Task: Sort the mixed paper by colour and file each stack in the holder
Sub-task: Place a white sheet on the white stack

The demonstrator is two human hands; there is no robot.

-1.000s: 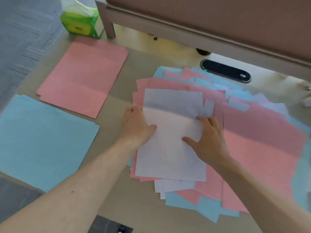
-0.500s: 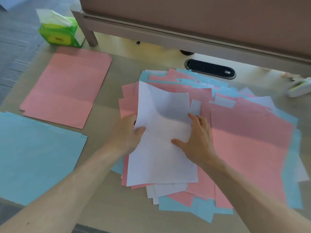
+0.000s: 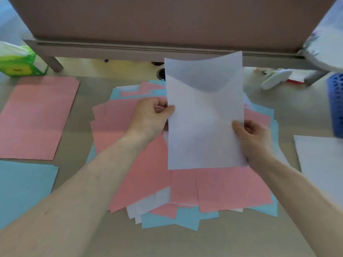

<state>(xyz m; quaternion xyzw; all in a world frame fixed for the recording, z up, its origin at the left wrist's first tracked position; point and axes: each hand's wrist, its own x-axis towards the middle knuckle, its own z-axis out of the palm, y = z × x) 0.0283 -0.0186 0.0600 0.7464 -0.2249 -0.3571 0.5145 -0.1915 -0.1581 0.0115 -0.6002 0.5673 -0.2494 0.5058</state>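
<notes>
As the view swung right along the desk (image 3: 167, 242), the big change was up in the air: a white sheet (image 3: 204, 117) that had lain flat on top of the mixed pile (image 3: 213, 188) a half-second earlier was now lifted clear of it. The pile itself sat in the middle of the desk, pink on top with blue and white edges poking out below, so plenty was left to sort.

Off to the left lay the pink stack (image 3: 37, 117), and nearer the person the blue stack (image 3: 24, 186), both apart from the pile. A white stack (image 3: 323, 164) had come into view at the right edge, and that looked like the lifted sheet's destination.

The sheet stood nearly upright above the far side of the pile, its top edge curling back. The left hand (image 3: 150, 119) pinched its left edge, thumb on the front and fingers curled behind. The right hand (image 3: 254, 138) gripped the right edge lower down in the same way. Earlier both hands had been pressed on the paper.

A blue mesh container (image 3: 336, 102) showed beyond the white stack, probably the holder. No paper could be seen in the part on show, so filing seemed some way off.
</notes>
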